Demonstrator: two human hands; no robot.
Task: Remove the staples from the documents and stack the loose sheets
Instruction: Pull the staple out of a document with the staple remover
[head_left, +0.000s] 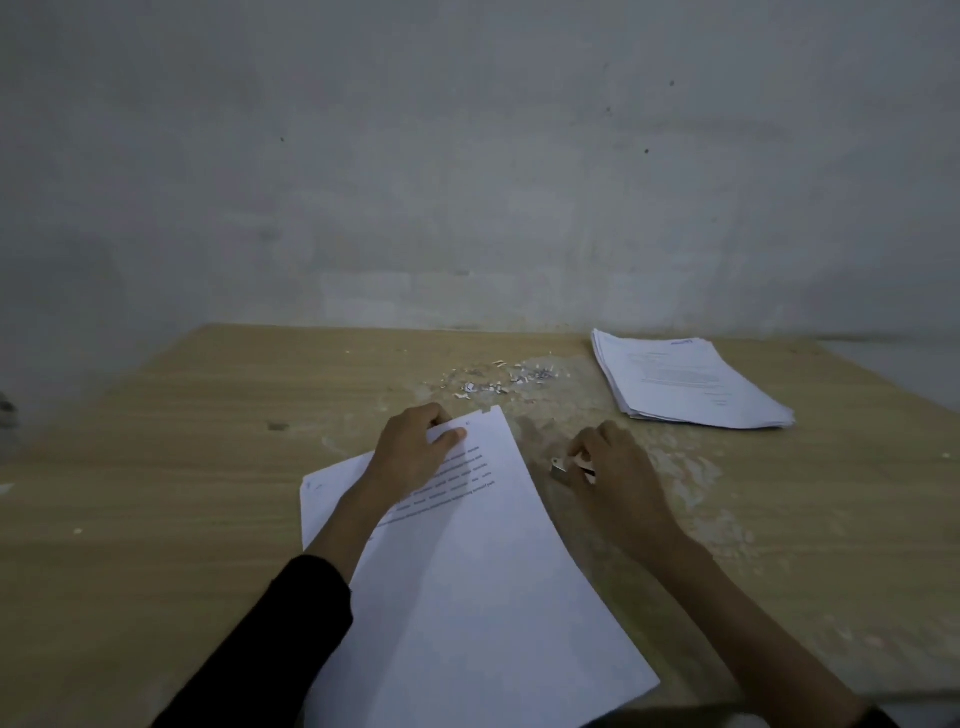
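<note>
- The left hand (415, 447) pinches the far corner of the top sheet (467, 561), thumb on top and fingers curled under the edge, so it is closed on paper.
- The right hand (608, 467) is closed around a small metal tool (563, 467), likely a staple remover; only its tip shows, just beside the sheet's right edge and resting on the table (182, 467).
- Risk: the pinched corner already has a notched, ragged edge. I judge that a hard pull here could tear it further, more so if a staple leg is caught in it; no staple is visible, so I cannot tell whether one remains.
- Risk: the sheet bows upward and reaches over the near table edge. Let go carelessly, it could slide off toward the person.
- Risk: the tool's tip points at the paper; a slip could gouge the sheet or nick the left thumb.
- Risk: the scraps (488, 382) lie between the hands and the stack (685, 384), so a sheet dragged across could sweep them along.
- Count: two hands, one tool.
- Count: at least two sheets under the left hand, the top one and a second (332, 488) askew beneath; more may be hidden.
- Count: one stack at far right, its sheets too many to count.
- Count: one scatter of scraps, pieces too small to number.
</note>
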